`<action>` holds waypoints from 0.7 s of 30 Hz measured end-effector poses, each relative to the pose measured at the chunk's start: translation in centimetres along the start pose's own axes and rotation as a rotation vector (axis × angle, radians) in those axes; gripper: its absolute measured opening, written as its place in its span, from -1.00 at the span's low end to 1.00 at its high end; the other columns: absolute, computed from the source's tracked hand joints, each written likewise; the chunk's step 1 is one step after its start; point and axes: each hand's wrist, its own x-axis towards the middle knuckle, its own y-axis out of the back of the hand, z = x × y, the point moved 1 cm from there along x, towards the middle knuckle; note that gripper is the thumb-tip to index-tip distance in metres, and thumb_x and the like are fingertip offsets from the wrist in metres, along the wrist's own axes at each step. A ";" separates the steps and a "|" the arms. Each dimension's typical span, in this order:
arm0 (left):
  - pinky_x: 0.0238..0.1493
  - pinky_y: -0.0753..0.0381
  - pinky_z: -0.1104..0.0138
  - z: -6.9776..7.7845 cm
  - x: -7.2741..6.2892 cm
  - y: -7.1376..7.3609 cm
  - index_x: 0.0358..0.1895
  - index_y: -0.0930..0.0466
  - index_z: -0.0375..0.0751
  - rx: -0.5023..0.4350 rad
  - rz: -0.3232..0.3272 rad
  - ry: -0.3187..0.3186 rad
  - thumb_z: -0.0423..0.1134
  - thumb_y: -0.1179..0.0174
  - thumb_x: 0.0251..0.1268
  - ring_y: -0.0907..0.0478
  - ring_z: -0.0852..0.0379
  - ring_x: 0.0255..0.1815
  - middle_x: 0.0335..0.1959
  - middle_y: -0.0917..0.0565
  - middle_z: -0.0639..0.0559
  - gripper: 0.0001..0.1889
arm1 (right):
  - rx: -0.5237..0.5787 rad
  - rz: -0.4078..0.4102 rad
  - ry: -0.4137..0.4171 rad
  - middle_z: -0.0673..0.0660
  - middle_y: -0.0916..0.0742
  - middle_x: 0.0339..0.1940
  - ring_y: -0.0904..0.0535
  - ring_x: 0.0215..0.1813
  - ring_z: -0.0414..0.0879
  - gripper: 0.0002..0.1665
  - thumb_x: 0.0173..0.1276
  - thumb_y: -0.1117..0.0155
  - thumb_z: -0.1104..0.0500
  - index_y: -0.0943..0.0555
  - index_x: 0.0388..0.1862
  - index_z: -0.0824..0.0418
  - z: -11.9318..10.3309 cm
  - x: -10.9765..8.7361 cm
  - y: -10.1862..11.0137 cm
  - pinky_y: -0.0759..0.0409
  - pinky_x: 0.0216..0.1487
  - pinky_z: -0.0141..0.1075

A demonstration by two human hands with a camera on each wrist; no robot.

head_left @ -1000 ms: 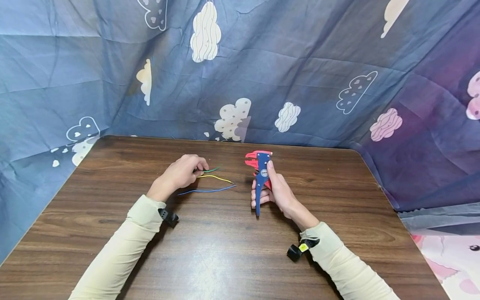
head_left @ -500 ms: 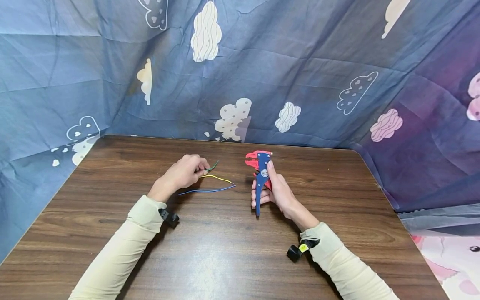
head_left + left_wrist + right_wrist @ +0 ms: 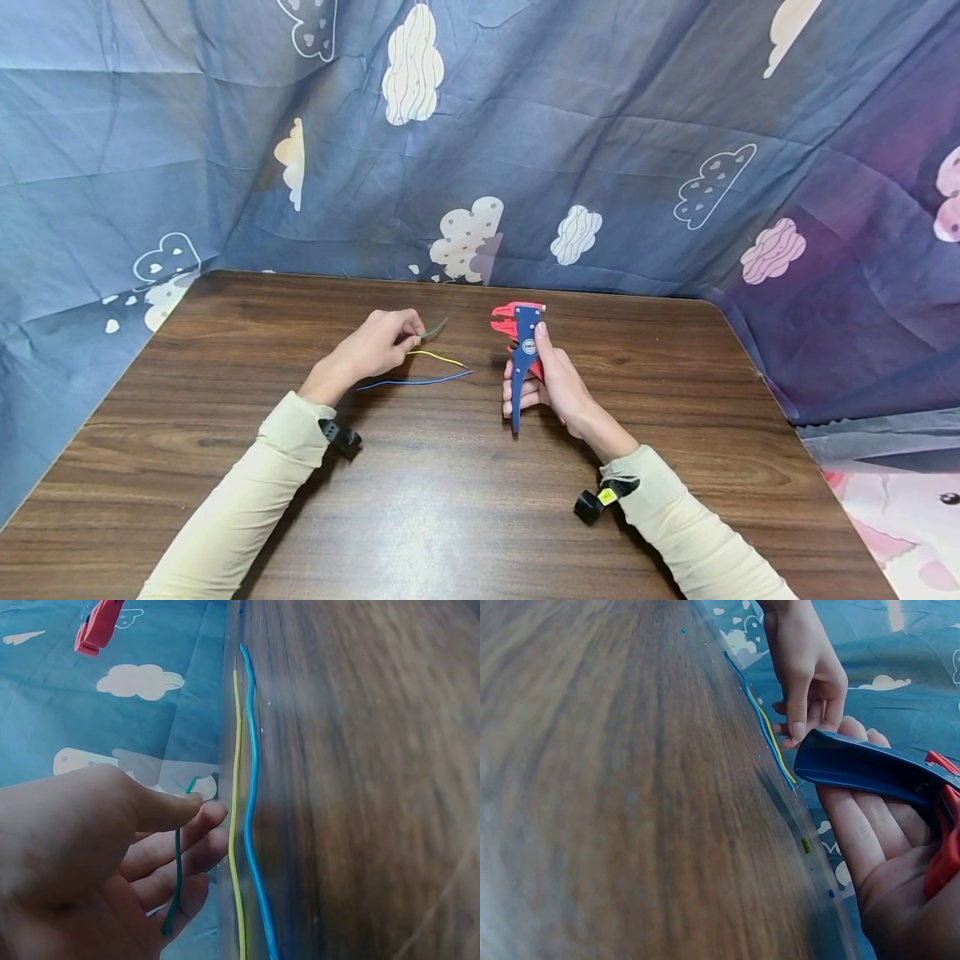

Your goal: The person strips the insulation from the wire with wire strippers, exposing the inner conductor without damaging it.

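My left hand pinches a short green wire between thumb and fingers, raised off the table; its free end points up and right. Just below that hand lies a yellow wire, partly covered by it in the head view; a thin bare tip shows at its end in the left wrist view. Nearer me, a blue wire lies beside it. My right hand holds a wire stripper with blue body and red jaws, its jaws pointing left and apart, fingers behind the handle.
A brown wooden table carries everything. Small scraps lie on it, among them a yellow-green piece and a blue piece. Behind the far edge hangs a blue cloth with cloud prints.
The left hand has lifted the green wire off the table and shifted slightly right; the wire's end now tilts upward. The right hand and wire stripper stay in place.
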 end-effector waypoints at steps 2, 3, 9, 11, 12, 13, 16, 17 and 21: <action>0.04 -0.72 0.07 0.1 -0.1 0.0 -0.07 -0.64 -0.34 -0.027 -0.003 -0.003 -0.50 -0.23 0.49 -0.79 -0.01 -0.11 -0.20 -0.85 -0.14 -0.92 | -0.004 -0.001 0.001 0.17 -0.83 -0.41 -0.85 -0.43 0.01 0.11 0.63 0.42 -0.59 -0.59 -0.13 0.40 -0.1 0.0 0.0 -0.86 -0.22 -0.05; 0.03 -0.71 0.08 0.1 -0.1 -0.1 -0.07 -0.62 -0.33 -0.038 -0.005 -0.003 -0.51 -0.22 0.49 -0.79 -0.01 -0.12 -0.20 -0.85 -0.14 -0.92 | -0.007 -0.003 0.002 0.17 -0.83 -0.41 -0.85 -0.43 0.01 0.11 0.63 0.42 -0.59 -0.59 -0.13 0.40 -0.1 0.0 0.0 -0.86 -0.22 -0.06; -0.05 -0.62 0.15 0.5 0.1 -0.1 -0.05 -0.63 -0.31 -0.054 -0.008 -0.003 -0.52 -0.12 0.54 -0.70 0.05 -0.20 -0.22 -0.83 -0.12 -0.87 | -0.001 -0.003 -0.001 0.17 -0.83 -0.41 -0.86 -0.42 0.01 0.10 0.64 0.43 -0.58 -0.59 -0.12 0.40 -0.2 -0.1 -0.1 -0.86 -0.22 -0.05; -0.08 -0.60 0.17 0.8 0.2 -0.1 -0.02 -0.68 -0.30 -0.040 -0.010 -0.007 -0.50 -0.07 0.56 -0.64 0.08 -0.24 -0.23 -0.81 -0.12 -0.82 | 0.005 0.000 0.000 0.17 -0.83 -0.41 -0.86 -0.42 0.01 0.09 0.64 0.41 -0.58 -0.59 -0.12 0.39 -0.2 -0.1 -0.1 -0.86 -0.21 -0.04; -0.10 -0.59 0.18 0.9 0.2 -0.1 -0.01 -0.69 -0.29 -0.038 -0.014 -0.006 -0.49 -0.05 0.57 -0.62 0.09 -0.26 -0.23 -0.80 -0.12 -0.79 | 0.009 0.002 0.000 0.17 -0.83 -0.42 -0.86 -0.42 0.01 0.10 0.63 0.41 -0.59 -0.59 -0.13 0.39 -0.2 -0.1 -0.1 -0.86 -0.21 -0.04; -0.13 -0.57 0.20 1.0 0.2 -0.2 0.00 -0.71 -0.28 -0.038 -0.016 -0.005 -0.47 -0.04 0.58 -0.59 0.11 -0.28 -0.24 -0.79 -0.11 -0.78 | 0.009 0.002 0.001 0.17 -0.83 -0.42 -0.86 -0.42 0.00 0.09 0.64 0.41 -0.58 -0.59 -0.13 0.39 -0.2 -0.1 -0.1 -0.86 -0.21 -0.04; -0.24 -0.49 0.24 1.5 0.2 -0.2 0.03 -0.73 -0.23 -0.046 -0.022 -0.001 -0.39 -0.03 0.63 -0.49 0.14 -0.39 -0.34 -0.72 -0.06 -0.76 | 0.011 0.002 0.003 0.18 -0.83 -0.42 -0.86 -0.42 0.01 0.09 0.64 0.40 -0.58 -0.59 -0.13 0.39 -0.1 0.0 0.0 -0.86 -0.21 -0.03; -0.26 -0.47 0.25 1.6 0.2 -0.2 0.03 -0.73 -0.21 -0.050 -0.021 -0.001 -0.36 -0.05 0.63 -0.46 0.16 -0.42 -0.38 -0.69 -0.02 -0.77 | 0.011 0.002 0.002 0.18 -0.83 -0.42 -0.86 -0.42 0.01 0.09 0.64 0.40 -0.58 -0.60 -0.13 0.39 0.0 0.0 0.0 -0.86 -0.22 -0.04; -0.30 -0.47 0.29 2.3 0.2 -0.1 -0.06 -0.75 -0.11 -0.047 -0.006 -0.019 -0.19 -0.18 0.62 -0.43 0.21 -0.47 -0.44 -0.62 0.10 -0.84 | 0.009 0.003 0.002 0.17 -0.83 -0.42 -0.85 -0.43 0.01 0.08 0.64 0.40 -0.58 -0.60 -0.14 0.38 0.1 0.0 0.1 -0.86 -0.23 -0.06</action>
